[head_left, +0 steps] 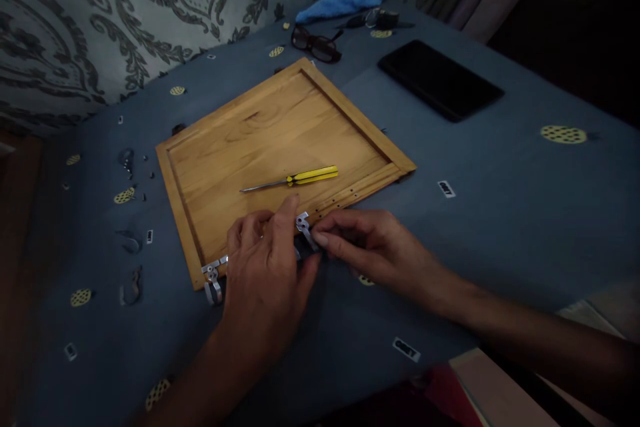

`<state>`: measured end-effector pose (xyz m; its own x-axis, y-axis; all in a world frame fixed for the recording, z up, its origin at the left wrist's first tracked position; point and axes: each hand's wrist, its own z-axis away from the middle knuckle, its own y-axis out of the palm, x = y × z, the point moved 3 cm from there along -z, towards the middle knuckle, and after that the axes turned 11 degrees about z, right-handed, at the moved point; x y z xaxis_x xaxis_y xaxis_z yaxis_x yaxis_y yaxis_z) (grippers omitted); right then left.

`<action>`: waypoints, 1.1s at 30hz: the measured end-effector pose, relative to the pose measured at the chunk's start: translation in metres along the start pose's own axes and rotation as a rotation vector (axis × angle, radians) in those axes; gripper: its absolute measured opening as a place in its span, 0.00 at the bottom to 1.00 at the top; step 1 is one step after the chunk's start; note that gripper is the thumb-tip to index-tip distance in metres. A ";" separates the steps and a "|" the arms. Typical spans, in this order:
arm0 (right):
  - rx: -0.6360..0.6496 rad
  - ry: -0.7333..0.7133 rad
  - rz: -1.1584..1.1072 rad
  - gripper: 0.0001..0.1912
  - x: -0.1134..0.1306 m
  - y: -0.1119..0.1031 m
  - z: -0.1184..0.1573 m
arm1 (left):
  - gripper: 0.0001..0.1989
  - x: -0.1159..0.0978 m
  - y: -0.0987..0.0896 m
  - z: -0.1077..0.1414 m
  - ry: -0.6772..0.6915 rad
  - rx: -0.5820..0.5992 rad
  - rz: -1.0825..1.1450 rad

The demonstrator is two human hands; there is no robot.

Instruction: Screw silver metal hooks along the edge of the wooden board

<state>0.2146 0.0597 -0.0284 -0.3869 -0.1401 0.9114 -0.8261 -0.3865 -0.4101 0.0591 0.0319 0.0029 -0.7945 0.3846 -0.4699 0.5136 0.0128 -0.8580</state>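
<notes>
A blue-grey printed cloth (510,233) with a framed wooden panel (260,123) across its middle.
Yellow pineapples and small white labels dot the cloth, and the panel lies aslant on it, one corner toward the cloth's far edge. Just beyond that corner rest dark-framed glasses (320,47); a crumpled blue towel (343,1) sits at the cloth's far right corner, with a bunch of keys (383,19) just beside it on the near side. A flat black slab (440,80) lies apart, toward the right edge. Toward the left edge, small curved metal pieces (131,290) form a loose row, tinier bits (151,175) near them.
</notes>
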 end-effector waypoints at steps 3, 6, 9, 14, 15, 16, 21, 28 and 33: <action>-0.147 -0.169 0.310 0.09 0.002 -0.010 0.006 | 0.32 0.000 0.000 0.000 -0.012 -0.007 0.012; -0.170 -0.416 0.609 0.13 0.001 -0.014 0.012 | 0.32 0.001 0.000 0.001 -0.016 -0.017 0.019; -0.110 -0.556 0.773 0.16 -0.004 -0.014 0.014 | 0.34 0.001 0.001 0.001 -0.012 -0.034 0.014; -0.061 -0.616 0.823 0.18 -0.013 -0.015 0.012 | 0.36 0.003 0.002 0.002 0.004 -0.066 0.021; -0.054 -0.621 0.819 0.19 -0.015 -0.015 0.011 | 0.36 0.003 0.002 0.002 0.005 -0.067 0.023; -0.042 -0.626 0.818 0.20 -0.016 -0.016 0.011 | 0.36 0.003 0.002 0.001 0.004 -0.067 0.023; 0.035 -0.666 0.884 0.27 -0.021 -0.016 0.012 | 0.36 0.003 0.002 0.001 -0.006 -0.055 0.031; 0.045 -0.658 0.962 0.29 -0.019 -0.015 0.012 | 0.37 0.003 0.002 -0.001 -0.009 -0.054 0.045; -0.007 -0.716 0.950 0.27 -0.015 -0.015 0.013 | 0.37 0.003 0.003 -0.002 -0.026 -0.071 0.048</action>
<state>0.2382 0.0563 -0.0358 -0.5304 -0.8461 0.0531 -0.3350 0.1517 -0.9299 0.0585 0.0351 -0.0007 -0.7761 0.3624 -0.5161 0.5722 0.0607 -0.8178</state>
